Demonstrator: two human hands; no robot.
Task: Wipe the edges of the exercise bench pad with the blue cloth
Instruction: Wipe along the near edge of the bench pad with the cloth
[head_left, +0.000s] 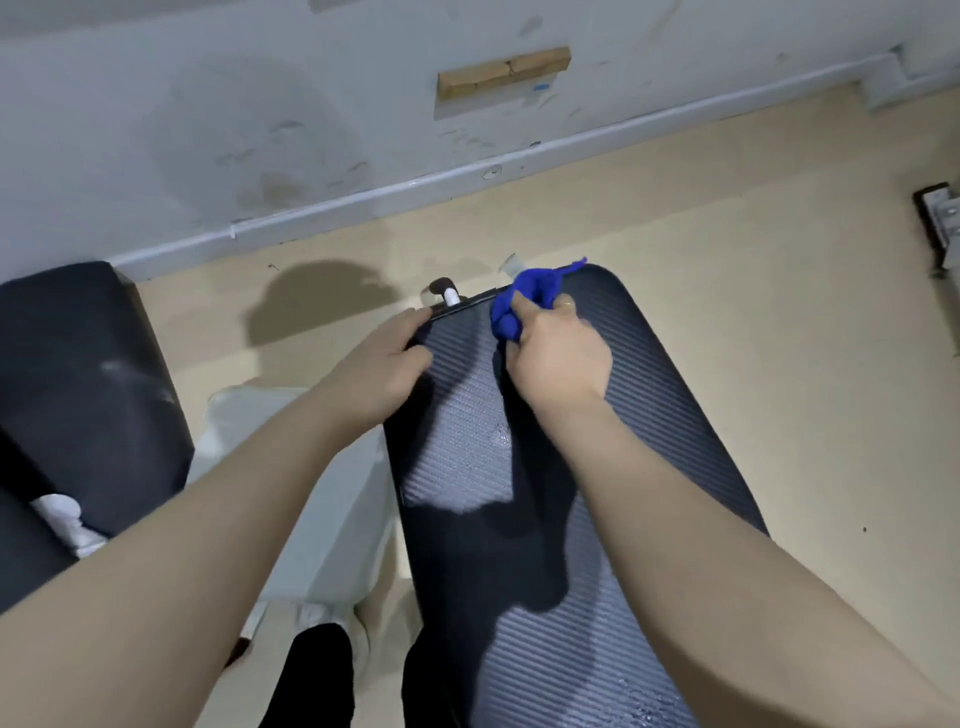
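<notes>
Head view, looking down along a dark ribbed exercise bench pad (613, 415) running from the near edge toward its rounded far end. Right hand (558, 358) over the far half of the pad, fingers curled tight around a bunched blue cloth (524, 299), pressing it onto the pad's far edge, left of the rounded far-right corner. Loose tip of the cloth sticking up past that edge. Left hand (384, 358) at the pad's far-left corner, fingers wrapped over the rim, thumb lying on the top surface, gripping the pad. Both bare forearms reaching in from the near corners, casting shadows across the middle of the pad. Just beyond the far edge, a small dark knob on a white stem (445, 291). Left of the bench, a second black padded piece (78, 389) with a pale scuff. Beige floor (753, 260) all round, white skirting and a scuffed wall at the far side, a wooden block (504, 73) fixed to that wall.
</notes>
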